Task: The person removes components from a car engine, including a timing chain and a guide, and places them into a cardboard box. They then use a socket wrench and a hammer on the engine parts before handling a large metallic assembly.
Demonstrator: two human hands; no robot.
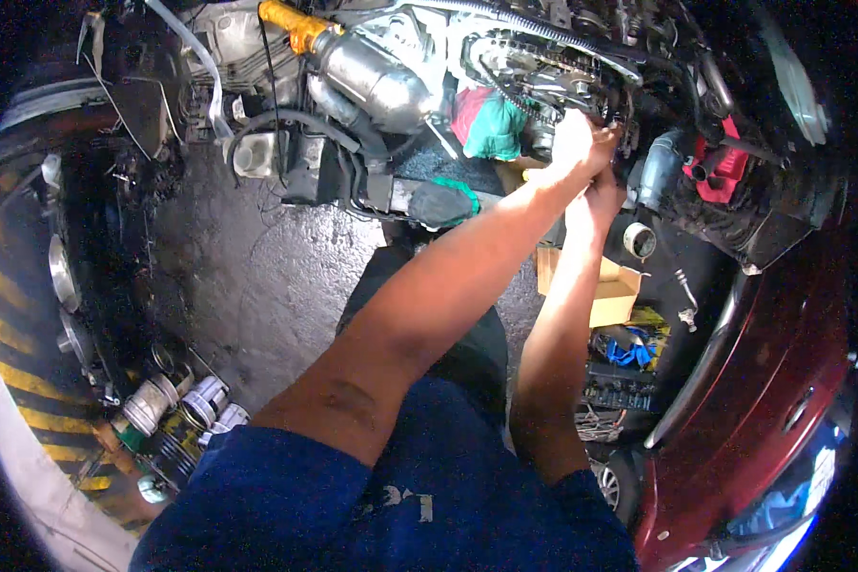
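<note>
My left hand (582, 143) reaches to the lower right of the timing chain (534, 52) on the exposed engine, its fingers curled at the metal parts there. My right hand (596, 200) is just below it, fingers bent upward into the same spot; what either holds is hidden. A green and red cloth (488, 124) is bunched beside my left hand. A silver cylindrical exhaust part (370, 81) with a yellow-orange wrapped end (286, 24) lies further left. A blue-grey cylinder (658, 172) and a red plastic part (723, 167) are right of my hands.
A cardboard box (615, 296), blue and yellow items (629, 348) and a metal tool (684, 296) lie below the engine on the right. A dark red car panel (753, 400) borders the right side. Cans and containers (200, 405) stand at lower left beside yellow-striped flooring (33, 377).
</note>
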